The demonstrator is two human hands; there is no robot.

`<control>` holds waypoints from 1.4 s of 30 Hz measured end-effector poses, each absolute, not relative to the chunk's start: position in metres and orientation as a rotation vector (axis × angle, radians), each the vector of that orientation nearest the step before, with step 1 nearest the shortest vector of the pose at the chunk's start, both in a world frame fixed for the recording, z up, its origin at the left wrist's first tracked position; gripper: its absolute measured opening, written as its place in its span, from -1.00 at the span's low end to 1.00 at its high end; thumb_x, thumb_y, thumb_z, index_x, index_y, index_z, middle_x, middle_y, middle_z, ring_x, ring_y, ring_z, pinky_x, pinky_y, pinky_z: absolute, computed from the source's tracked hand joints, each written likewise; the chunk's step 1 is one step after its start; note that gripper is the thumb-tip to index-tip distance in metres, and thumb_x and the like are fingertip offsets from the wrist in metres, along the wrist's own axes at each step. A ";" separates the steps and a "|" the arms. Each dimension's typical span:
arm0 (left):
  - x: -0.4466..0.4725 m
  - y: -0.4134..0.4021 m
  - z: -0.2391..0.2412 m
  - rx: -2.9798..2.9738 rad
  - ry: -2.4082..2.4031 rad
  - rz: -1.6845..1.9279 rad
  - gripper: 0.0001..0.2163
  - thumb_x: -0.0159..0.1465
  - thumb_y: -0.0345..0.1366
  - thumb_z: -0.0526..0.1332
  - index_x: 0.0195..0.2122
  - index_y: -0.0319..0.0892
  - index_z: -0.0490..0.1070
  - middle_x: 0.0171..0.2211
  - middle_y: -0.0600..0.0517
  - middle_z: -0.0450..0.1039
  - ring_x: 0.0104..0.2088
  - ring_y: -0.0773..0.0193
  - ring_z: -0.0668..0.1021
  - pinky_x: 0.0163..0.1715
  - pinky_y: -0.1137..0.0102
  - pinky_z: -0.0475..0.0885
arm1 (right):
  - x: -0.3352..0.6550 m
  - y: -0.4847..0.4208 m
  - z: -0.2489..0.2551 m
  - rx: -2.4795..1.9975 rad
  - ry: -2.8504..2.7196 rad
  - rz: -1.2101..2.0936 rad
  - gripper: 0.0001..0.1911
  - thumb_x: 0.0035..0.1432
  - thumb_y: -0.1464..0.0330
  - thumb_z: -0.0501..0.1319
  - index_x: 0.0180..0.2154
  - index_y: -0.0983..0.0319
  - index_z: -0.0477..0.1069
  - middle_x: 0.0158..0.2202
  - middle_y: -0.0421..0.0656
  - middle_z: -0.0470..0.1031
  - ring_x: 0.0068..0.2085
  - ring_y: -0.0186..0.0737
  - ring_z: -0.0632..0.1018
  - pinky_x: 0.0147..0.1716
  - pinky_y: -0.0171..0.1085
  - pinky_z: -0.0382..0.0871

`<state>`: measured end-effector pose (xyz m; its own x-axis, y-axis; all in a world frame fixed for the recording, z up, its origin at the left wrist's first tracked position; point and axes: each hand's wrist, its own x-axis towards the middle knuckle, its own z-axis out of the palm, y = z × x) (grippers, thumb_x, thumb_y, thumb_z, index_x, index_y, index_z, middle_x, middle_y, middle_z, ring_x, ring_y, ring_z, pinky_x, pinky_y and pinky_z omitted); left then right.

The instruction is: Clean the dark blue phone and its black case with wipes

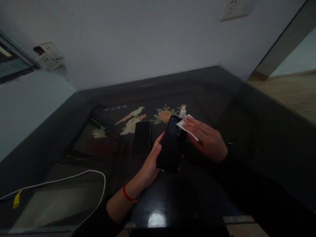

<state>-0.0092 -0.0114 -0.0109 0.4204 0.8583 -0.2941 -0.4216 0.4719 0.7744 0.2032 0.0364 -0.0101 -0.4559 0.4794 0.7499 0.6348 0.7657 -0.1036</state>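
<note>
A black smartphone [171, 146], tilted above the table, is gripped along its sides by my left hand [150, 163], which wears a red bracelet on the wrist. My right hand [208, 140] presses a white wipe [185, 125] against the phone's upper right part. Its fingers lie over the wipe, and a ring shows on one of them. Just left of the held phone, a second dark phone [141, 139] lies flat on the table. Behind the wipe stands a small clear bottle [183, 112] with a white top.
The dark glossy table [207, 85] bears a painted bird and flowers and meets the wall behind. A white cable [71, 176] with a yellow tag [17, 199] crosses its left front. Wall sockets [50, 54] are at the left, and another socket plate [236, 9] is high at the right.
</note>
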 end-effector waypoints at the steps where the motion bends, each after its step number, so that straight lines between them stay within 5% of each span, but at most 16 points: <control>1: -0.008 -0.012 -0.011 0.673 0.754 0.869 -0.29 0.20 0.04 0.22 0.32 0.13 -0.07 0.22 -0.17 0.25 -0.14 -0.10 0.58 -0.36 0.12 0.54 | 0.203 0.037 -0.010 -0.810 -2.145 -0.246 -0.64 0.25 0.54 0.11 0.08 0.34 0.39 0.08 0.09 0.48 0.19 -0.07 0.41 0.11 -0.02 0.44; 11: -0.008 -0.009 -0.011 0.689 0.730 0.903 -0.28 0.22 0.03 0.20 0.33 0.13 -0.14 0.23 -0.17 0.22 -0.11 -0.11 0.57 -0.31 0.08 0.55 | 0.211 0.041 -0.008 -0.878 -2.103 -0.311 -0.74 0.23 0.53 0.13 -0.07 0.40 0.48 -0.05 0.10 0.57 0.06 -0.04 0.54 0.06 -0.04 0.49; 18: -0.006 -0.014 -0.012 0.714 0.701 0.852 -0.30 0.23 0.02 0.19 0.33 0.13 -0.11 0.22 -0.19 0.22 -0.12 -0.11 0.58 -0.31 0.05 0.55 | 0.205 0.037 -0.005 -0.771 -2.158 -0.225 -0.65 0.24 0.54 0.11 0.05 0.34 0.41 0.09 0.05 0.48 0.19 -0.11 0.42 0.15 -0.06 0.41; 24: -0.007 -0.012 -0.008 0.657 0.741 0.972 -0.35 0.27 -0.02 0.14 0.33 0.18 -0.14 0.22 -0.17 0.24 -0.08 -0.14 0.56 -0.28 -0.01 0.53 | 0.212 0.039 -0.007 -0.811 -2.064 -0.308 -0.72 0.16 0.55 0.16 -0.09 0.30 0.50 -0.14 -0.01 0.62 -0.02 -0.12 0.60 0.00 -0.11 0.53; 32: -0.009 -0.009 -0.006 0.612 0.783 1.064 -0.40 0.27 -0.07 0.16 0.32 0.14 -0.01 0.28 -0.06 0.16 0.04 -0.05 0.48 -0.07 -0.02 0.48 | 0.202 0.026 -0.006 -0.490 -2.254 -0.172 -0.75 0.17 0.50 0.18 -0.10 0.30 0.47 -0.18 -0.05 0.63 -0.05 -0.15 0.61 -0.05 -0.17 0.57; 38: -0.009 -0.011 -0.009 0.660 0.716 0.949 -0.35 0.25 0.01 0.16 0.32 0.17 -0.07 0.24 -0.15 0.21 -0.11 -0.11 0.57 -0.29 0.01 0.54 | 0.209 0.035 -0.006 -0.774 -2.107 -0.261 -0.67 0.20 0.56 0.12 0.00 0.35 0.43 -0.04 0.07 0.56 0.08 -0.08 0.53 0.06 -0.04 0.48; 42: -0.009 -0.012 -0.008 0.662 0.737 0.988 -0.41 0.27 -0.01 0.14 0.30 0.14 -0.01 0.25 -0.12 0.21 -0.06 -0.10 0.54 -0.24 -0.01 0.53 | 0.206 0.032 -0.009 -0.612 -2.235 -0.198 -0.73 0.20 0.52 0.16 -0.05 0.33 0.46 -0.09 0.02 0.60 0.04 -0.11 0.55 0.03 -0.10 0.51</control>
